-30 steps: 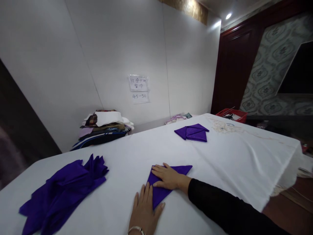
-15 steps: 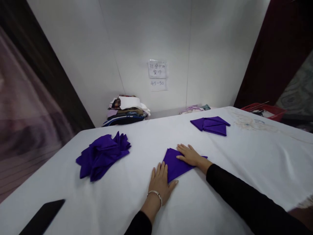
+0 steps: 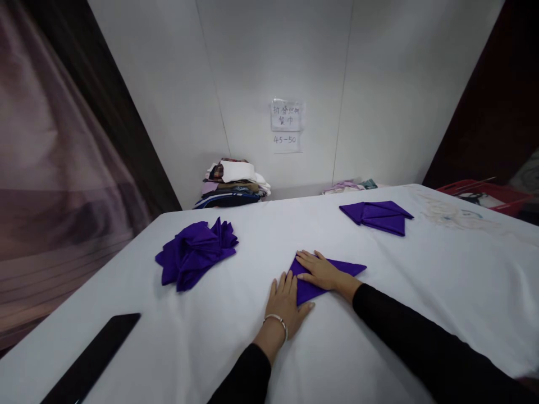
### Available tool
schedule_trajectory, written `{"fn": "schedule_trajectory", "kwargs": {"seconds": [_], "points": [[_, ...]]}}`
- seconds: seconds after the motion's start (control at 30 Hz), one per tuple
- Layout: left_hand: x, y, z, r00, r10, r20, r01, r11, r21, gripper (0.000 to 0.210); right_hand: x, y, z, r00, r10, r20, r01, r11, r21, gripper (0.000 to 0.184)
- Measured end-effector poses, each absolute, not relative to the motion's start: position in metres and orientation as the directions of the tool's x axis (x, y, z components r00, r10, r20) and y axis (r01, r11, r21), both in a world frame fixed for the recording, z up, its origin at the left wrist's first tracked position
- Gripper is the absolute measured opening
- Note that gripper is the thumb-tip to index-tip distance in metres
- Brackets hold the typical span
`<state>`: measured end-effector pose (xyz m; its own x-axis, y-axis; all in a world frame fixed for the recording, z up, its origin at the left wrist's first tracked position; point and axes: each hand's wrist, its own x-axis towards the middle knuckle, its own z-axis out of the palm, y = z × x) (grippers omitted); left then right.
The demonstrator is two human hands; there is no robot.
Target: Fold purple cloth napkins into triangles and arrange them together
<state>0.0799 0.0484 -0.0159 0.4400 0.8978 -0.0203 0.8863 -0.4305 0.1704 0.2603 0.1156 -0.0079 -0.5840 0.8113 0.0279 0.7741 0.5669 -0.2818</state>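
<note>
A purple cloth napkin [image 3: 309,290], folded to a flat pointed shape, lies on the white-covered table under both hands. My left hand [image 3: 286,303], with a silver bracelet at the wrist, rests along the napkin's left edge, its fingers stretched out. My right hand [image 3: 320,270] lies flat across the napkin's upper left part, fingers spread, covering some of the cloth. One corner of the napkin points out to the right, past the right wrist. Neither hand grips anything.
Left on the white tablecloth [image 3: 252,348] is a bunched purple napkin pile [image 3: 196,252]. A folded purple napkin [image 3: 377,216] lies farther back right. A dark flat object [image 3: 95,356] lies front left. Behind are stacked clothes [image 3: 236,185], a wall sign [image 3: 287,126] and a red basket [image 3: 505,199].
My right hand has slid leftward over the napkin, closer to my left hand, which stays at the left edge. The camera view has turned slightly left.
</note>
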Motion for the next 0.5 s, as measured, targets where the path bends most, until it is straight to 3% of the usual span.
{"fn": "schedule_trajectory", "kwargs": {"seconds": [0.13,0.23,0.5], "points": [[0.080,0.048,-0.017,0.433,0.901,-0.024,0.888,-0.422,0.180,0.085,0.268,0.119,-0.007,-0.555,0.831,0.043,0.758,0.527,-0.384,0.067],[0.079,0.048,-0.019,0.436,0.900,-0.017,0.887,-0.427,0.176,0.086,0.278,0.119,-0.007,-0.407,0.906,0.113,0.801,0.413,-0.434,0.062],[0.080,0.045,-0.020,0.411,0.912,0.003,0.902,-0.407,0.142,0.085,0.289,0.116,-0.009,-0.205,0.956,0.209,0.916,0.262,-0.303,0.035]]}}
